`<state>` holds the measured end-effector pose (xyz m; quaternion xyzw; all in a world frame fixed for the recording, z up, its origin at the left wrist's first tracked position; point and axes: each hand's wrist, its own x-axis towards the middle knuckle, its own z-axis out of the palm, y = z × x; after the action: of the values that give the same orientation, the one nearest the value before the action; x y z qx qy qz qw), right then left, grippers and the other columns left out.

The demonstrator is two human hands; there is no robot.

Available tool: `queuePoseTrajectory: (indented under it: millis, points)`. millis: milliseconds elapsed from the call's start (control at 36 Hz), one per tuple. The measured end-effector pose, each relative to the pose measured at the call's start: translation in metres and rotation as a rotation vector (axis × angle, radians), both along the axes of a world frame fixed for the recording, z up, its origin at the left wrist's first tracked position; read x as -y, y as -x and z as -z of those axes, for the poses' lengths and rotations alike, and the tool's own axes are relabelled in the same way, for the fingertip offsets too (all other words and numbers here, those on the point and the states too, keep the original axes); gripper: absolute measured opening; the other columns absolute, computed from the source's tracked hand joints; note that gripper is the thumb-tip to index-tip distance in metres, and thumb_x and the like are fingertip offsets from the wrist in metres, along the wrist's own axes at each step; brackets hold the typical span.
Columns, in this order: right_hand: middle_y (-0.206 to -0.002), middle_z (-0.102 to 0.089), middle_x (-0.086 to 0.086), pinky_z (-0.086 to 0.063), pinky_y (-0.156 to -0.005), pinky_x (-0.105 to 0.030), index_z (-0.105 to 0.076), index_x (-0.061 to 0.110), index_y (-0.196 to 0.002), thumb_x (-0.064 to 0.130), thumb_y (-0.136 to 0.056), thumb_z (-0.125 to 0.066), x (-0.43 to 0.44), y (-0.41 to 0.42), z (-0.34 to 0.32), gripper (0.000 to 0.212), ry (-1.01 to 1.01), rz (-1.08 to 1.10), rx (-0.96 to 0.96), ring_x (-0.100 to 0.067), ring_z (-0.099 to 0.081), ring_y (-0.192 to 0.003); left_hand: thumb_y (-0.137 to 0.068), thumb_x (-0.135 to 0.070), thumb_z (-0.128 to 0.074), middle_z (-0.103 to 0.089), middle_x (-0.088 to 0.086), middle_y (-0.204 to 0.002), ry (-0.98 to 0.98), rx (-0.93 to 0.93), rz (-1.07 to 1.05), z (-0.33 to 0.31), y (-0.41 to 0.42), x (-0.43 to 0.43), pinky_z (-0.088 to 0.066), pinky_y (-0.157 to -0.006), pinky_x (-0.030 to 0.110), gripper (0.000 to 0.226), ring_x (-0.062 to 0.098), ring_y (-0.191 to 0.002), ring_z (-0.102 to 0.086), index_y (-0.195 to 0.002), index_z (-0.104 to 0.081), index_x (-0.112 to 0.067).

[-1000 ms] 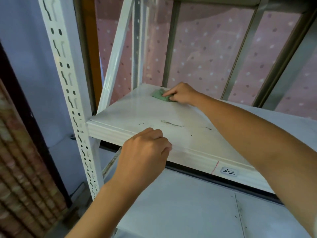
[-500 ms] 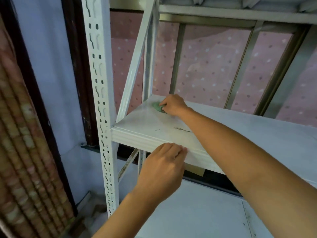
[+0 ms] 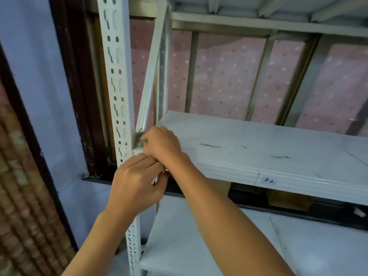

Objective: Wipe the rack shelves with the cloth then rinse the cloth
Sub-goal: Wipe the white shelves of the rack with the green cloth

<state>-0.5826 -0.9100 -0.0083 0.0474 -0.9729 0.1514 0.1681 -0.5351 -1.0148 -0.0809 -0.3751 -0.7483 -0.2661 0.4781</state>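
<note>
Pinching the green cloth in curled fingers, the right hand pressed it into the front-left corner of the shelf, against the slotted upright. The left hand sat curled at the shelf's front edge by that corner; whether it clasped the lip could not be told. Doing this well probably meant working the cloth tight into the joint, then sweeping firmly right toward the dark smears mid-shelf.

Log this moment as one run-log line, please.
step: wiping | right hand: grips small green cloth at white metal shelf, front-left corner | left hand: at shelf front edge
</note>
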Motion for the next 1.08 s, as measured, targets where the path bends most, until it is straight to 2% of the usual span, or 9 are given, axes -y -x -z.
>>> queuePoseTrajectory:
  millis: [56,222,444,556,667,778,861,944,1083]
  points:
    - [-0.091,-0.062,-0.007,-0.047,-0.066,-0.032,-0.075,0.021,-0.094,0.013,-0.084,-0.057,-0.008,-0.013,0.002,0.023,0.009,0.046,-0.016,-0.032,-0.058,-0.079,-0.084,-0.004,-0.057,-0.065,0.0,-0.065,-0.034,0.029,0.017,0.004,0.002,0.004,-0.049,-0.056,0.039,0.021,0.023,-0.062,-0.057,-0.07,-0.072,-0.009]
    - [-0.104,-0.063,-0.014,-0.044,-0.068,-0.033,-0.066,0.006,-0.109,0.011,-0.091,-0.055,-0.053,-0.053,0.007,0.022,-0.021,0.264,-0.112,-0.032,-0.059,-0.096,-0.086,-0.011,-0.057,-0.075,0.005,-0.078,-0.17,0.135,0.015,-0.004,0.012,0.005,-0.058,-0.059,0.042,0.022,0.028,-0.072,-0.07,-0.086,-0.078,-0.006]
    - [-0.101,-0.065,-0.015,-0.045,-0.067,-0.032,-0.066,0.005,-0.108,0.01,-0.09,-0.054,-0.111,-0.098,0.011,0.023,-0.061,0.57,-0.132,-0.03,-0.059,-0.098,-0.086,-0.017,-0.059,-0.075,0.001,-0.088,-0.034,0.288,0.001,-0.025,0.027,-0.009,-0.056,-0.068,0.034,0.021,0.024,-0.085,-0.069,-0.093,-0.079,-0.012]
    - [-0.097,-0.067,-0.014,-0.044,-0.066,-0.032,-0.067,0.004,-0.104,0.008,-0.088,-0.055,-0.113,-0.099,0.011,0.02,-0.106,0.66,-0.151,-0.029,-0.058,-0.1,-0.087,-0.012,-0.065,-0.074,0.002,-0.087,0.007,0.287,0.004,-0.023,0.037,-0.012,-0.054,-0.064,0.033,0.015,0.024,-0.082,-0.067,-0.093,-0.079,-0.011]
    - [-0.092,-0.066,-0.011,-0.046,-0.069,-0.033,-0.066,0.006,-0.093,0.004,-0.086,-0.053,-0.081,-0.082,0.013,0.015,-0.161,0.569,-0.192,-0.027,-0.054,-0.096,-0.086,-0.007,-0.072,-0.072,0.001,-0.087,0.005,0.306,-0.015,-0.018,0.046,-0.003,-0.057,-0.063,0.036,0.01,0.024,-0.084,-0.065,-0.093,-0.078,-0.011]
    - [-0.098,-0.067,-0.016,-0.049,-0.079,-0.038,-0.067,0.002,-0.1,0.003,-0.086,-0.058,-0.031,-0.05,0.011,0.016,-0.153,0.369,-0.203,-0.031,-0.054,-0.101,-0.085,-0.004,-0.073,-0.071,0.003,-0.088,-0.03,0.309,-0.075,-0.017,0.055,0.003,-0.058,-0.062,0.044,0.012,0.028,-0.087,-0.065,-0.094,-0.078,-0.009]
    - [-0.095,-0.07,-0.013,-0.047,-0.076,-0.038,-0.069,0.006,-0.093,0.014,-0.087,-0.063,-0.008,-0.022,0.007,0.012,-0.13,0.265,-0.218,-0.031,-0.055,-0.101,-0.087,-0.001,-0.063,-0.067,0.005,-0.082,-0.022,0.264,-0.114,-0.016,0.058,0.003,-0.055,-0.056,0.047,0.014,0.032,-0.082,-0.063,-0.087,-0.075,-0.007]
    - [-0.099,-0.069,-0.013,-0.046,-0.074,-0.037,-0.068,0.008,-0.098,0.014,-0.086,-0.065,-0.009,-0.004,0.003,0.014,-0.096,0.235,-0.195,-0.032,-0.055,-0.102,-0.086,-0.01,-0.052,-0.067,0.006,-0.08,0.004,0.239,-0.125,-0.016,0.059,0.004,-0.055,-0.057,0.047,0.024,0.032,-0.08,-0.063,-0.086,-0.075,-0.007]
    - [-0.108,-0.066,-0.013,-0.039,-0.069,-0.033,-0.065,0.007,-0.105,0.009,-0.089,-0.058,-0.047,-0.006,0.002,0.018,-0.083,0.315,-0.155,-0.032,-0.055,-0.102,-0.084,0.003,-0.07,-0.074,0.008,-0.09,0.028,0.278,-0.105,-0.014,0.056,-0.006,-0.059,-0.065,0.05,0.016,0.035,-0.085,-0.068,-0.094,-0.079,-0.005]
